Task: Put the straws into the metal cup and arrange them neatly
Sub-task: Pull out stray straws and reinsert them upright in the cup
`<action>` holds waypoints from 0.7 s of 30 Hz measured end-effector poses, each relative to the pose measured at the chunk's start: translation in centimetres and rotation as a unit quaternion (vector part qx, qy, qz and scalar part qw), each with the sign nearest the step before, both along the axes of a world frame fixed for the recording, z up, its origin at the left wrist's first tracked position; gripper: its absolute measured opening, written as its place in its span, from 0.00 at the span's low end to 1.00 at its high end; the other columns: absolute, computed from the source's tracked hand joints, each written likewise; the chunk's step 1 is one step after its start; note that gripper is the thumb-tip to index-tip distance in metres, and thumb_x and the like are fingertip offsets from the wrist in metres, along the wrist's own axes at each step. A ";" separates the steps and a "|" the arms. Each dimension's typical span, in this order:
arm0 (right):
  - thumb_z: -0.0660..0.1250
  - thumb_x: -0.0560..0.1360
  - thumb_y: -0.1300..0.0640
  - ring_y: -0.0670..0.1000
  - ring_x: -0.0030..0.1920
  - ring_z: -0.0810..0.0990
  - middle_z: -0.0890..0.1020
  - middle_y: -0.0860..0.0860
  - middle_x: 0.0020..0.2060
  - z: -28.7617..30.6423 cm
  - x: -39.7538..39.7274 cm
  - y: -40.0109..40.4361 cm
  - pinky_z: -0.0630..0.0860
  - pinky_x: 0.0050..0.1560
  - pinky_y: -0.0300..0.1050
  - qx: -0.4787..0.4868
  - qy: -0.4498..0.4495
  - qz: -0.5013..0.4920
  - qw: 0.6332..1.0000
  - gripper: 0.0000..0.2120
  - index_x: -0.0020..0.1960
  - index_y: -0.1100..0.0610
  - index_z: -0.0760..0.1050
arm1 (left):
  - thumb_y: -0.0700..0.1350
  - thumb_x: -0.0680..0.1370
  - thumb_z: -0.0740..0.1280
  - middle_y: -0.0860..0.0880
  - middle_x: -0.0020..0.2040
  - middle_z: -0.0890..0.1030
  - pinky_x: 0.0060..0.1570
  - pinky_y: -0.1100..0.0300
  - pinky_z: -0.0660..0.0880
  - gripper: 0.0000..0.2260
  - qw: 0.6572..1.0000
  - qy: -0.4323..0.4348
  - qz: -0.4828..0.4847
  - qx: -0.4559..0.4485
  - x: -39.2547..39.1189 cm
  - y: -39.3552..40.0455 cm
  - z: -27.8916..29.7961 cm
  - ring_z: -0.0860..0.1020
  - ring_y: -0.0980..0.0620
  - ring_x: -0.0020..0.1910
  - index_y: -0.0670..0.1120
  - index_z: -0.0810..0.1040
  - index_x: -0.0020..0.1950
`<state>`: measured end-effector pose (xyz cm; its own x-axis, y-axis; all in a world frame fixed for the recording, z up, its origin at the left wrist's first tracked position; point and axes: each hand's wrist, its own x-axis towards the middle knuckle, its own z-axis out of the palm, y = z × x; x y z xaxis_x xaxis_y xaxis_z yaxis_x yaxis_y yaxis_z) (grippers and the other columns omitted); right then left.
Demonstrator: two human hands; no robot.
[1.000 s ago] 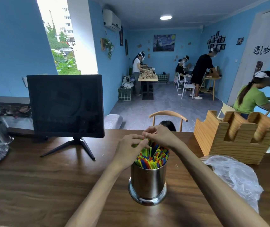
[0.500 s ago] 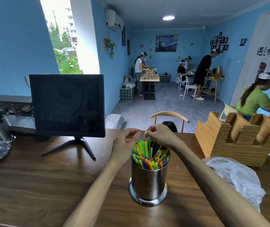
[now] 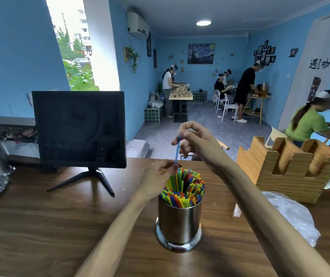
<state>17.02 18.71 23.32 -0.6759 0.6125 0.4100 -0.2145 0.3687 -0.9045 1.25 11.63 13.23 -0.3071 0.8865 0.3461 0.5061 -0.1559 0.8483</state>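
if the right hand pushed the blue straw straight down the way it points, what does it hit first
Probably the left hand's fingertips at the thin blue plastic straw's lower end, then the packed colourful straws; depth is unclear.

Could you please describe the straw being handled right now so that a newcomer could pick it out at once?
Start at the metal cup near the front of the wooden table, packed with coloured straws. Directly above it, the right hand pinches a blue straw, the left hand at its lower end. Only it stands high above the bundle.

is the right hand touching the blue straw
Touching. The head view shows the right hand pinching the top of the blue straw between its fingers, above the metal cup.
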 end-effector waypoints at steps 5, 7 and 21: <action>0.62 0.83 0.61 0.49 0.30 0.76 0.83 0.56 0.39 -0.2 -0.2 0.1 0.77 0.35 0.42 -0.044 0.018 -0.011 0.999 0.05 0.50 0.59 0.76 | 0.50 0.82 0.67 0.62 0.50 0.84 0.56 0.67 0.76 0.09 1.000 0.003 -0.016 -0.009 0.1 -0.2 0.5 0.80 0.66 0.53 0.53 0.86 0.58; 0.63 0.82 0.60 0.48 0.29 0.76 0.83 0.56 0.38 -0.6 -0.4 0.3 0.76 0.34 0.41 -0.064 0.023 -0.018 0.998 0.06 0.49 0.60 0.77 | 0.50 0.82 0.68 0.60 0.52 0.85 0.59 0.58 0.79 0.09 1.000 0.009 -0.010 -0.013 -0.1 -0.2 0.2 0.81 0.63 0.54 0.53 0.86 0.59; 0.63 0.80 0.65 0.44 0.31 0.74 0.84 0.51 0.37 -3.5 -1.4 2.1 0.69 0.33 0.37 -0.077 -0.067 -0.037 0.994 0.09 0.50 0.62 0.82 | 0.49 0.79 0.72 0.60 0.56 0.81 0.57 0.61 0.79 0.14 0.999 -0.011 -0.027 -0.021 0.0 -0.9 0.2 0.79 0.62 0.57 0.55 0.80 0.64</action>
